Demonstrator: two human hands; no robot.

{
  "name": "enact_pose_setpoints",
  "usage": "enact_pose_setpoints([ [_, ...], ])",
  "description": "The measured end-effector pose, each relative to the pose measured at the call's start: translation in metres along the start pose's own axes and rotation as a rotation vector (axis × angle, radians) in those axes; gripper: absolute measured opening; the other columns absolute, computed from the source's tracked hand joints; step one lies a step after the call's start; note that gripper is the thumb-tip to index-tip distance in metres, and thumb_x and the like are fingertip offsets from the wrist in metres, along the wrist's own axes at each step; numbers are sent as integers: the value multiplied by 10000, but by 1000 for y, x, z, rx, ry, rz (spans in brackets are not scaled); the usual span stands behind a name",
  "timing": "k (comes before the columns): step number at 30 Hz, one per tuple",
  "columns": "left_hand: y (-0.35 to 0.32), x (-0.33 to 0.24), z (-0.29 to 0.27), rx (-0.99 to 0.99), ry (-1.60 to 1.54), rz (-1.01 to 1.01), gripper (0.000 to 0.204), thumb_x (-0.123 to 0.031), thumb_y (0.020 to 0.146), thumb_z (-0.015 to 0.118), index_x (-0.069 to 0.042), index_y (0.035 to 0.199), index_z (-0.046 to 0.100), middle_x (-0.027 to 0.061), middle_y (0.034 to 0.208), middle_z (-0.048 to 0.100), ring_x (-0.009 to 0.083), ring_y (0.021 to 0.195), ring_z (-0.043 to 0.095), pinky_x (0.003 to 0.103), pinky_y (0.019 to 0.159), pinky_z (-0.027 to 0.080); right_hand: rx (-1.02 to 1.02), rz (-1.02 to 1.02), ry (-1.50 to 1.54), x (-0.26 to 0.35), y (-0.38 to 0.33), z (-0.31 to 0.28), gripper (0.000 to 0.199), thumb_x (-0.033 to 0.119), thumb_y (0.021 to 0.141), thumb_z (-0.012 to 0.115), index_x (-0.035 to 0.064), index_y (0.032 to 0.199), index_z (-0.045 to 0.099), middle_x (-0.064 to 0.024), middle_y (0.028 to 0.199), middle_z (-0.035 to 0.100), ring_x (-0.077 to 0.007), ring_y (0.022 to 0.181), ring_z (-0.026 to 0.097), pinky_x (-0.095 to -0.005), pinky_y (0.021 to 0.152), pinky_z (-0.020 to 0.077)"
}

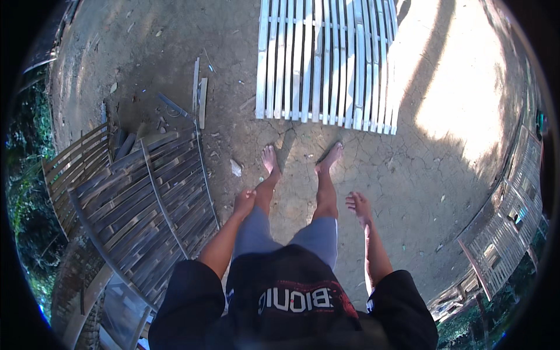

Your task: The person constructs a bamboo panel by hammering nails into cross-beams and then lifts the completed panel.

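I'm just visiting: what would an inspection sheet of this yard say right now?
Surface: cracked dry dirt ground, part sunlit, part shaded.
Job's things: pale slatted bamboo panel flat ahead of the bare feet; dark weathered slatted panel on the person's left.
Clutter: loose wood strips, small scraps and leaves on the dirt.
Hands: left hand loosely curled, holding nothing; right hand open and empty; both hang at the sides.
Cables: nothing seen.
Surroundings: slatted fence on the right, greenery at left edge.
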State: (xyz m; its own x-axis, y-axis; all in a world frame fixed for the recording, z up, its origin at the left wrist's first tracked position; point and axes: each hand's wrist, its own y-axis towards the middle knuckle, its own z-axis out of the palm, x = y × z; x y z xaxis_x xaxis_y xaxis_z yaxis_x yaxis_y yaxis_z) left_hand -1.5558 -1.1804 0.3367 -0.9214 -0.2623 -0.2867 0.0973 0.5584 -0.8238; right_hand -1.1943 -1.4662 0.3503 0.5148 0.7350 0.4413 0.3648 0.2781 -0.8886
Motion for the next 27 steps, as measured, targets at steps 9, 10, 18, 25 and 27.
enact_pose_setpoints([
  [9, -2, -38, -83, -106, -176, 247, 259, -188, 963, 590, -54, 1177, 644, 63, 986, 685, 151, 879, 648, 299, 776, 520, -241, 122, 385, -67, -171, -90, 565, 529, 932, 627, 34, 1201, 578, -195, 1109, 663, -241, 856, 695, -371, 740, 567],
  [10, -15, -63, -73, -78, -219, 210, 253, -188, 962, 593, -53, 1170, 646, 63, 969, 682, 151, 860, 645, 296, 762, 518, -208, 131, 454, -110, -178, -110, 485, 480, 930, 645, 47, 1141, 586, -157, 1002, 660, -223, 787, 683, -352, 673, 553],
  [18, -112, -130, 15, -1, 9, 131, 297, -266, 939, 642, -51, 1142, 671, 68, 922, 702, 153, 799, 647, 287, 704, 509, -329, 334, 605, -209, -221, -246, 308, 349, 948, 617, 83, 1102, 594, -92, 913, 675, -216, 716, 678, -373, 600, 559],
  [25, -215, -259, 202, 145, 243, 399, 449, -409, 906, 669, -61, 1190, 677, 140, 953, 739, 206, 785, 701, 344, 727, 544, -655, -35, 621, -182, -232, -485, 338, 355, 988, 549, 37, 1089, 603, -123, 917, 688, -190, 658, 674, -330, 558, 556],
  [27, -229, -302, 239, 272, 200, 391, 463, -435, 910, 655, -71, 1195, 675, 155, 988, 735, 233, 846, 706, 360, 769, 542, -642, -97, 691, -153, -214, -566, 334, 340, 996, 553, 19, 1077, 599, -109, 894, 681, -189, 673, 672, -324, 572, 555],
])
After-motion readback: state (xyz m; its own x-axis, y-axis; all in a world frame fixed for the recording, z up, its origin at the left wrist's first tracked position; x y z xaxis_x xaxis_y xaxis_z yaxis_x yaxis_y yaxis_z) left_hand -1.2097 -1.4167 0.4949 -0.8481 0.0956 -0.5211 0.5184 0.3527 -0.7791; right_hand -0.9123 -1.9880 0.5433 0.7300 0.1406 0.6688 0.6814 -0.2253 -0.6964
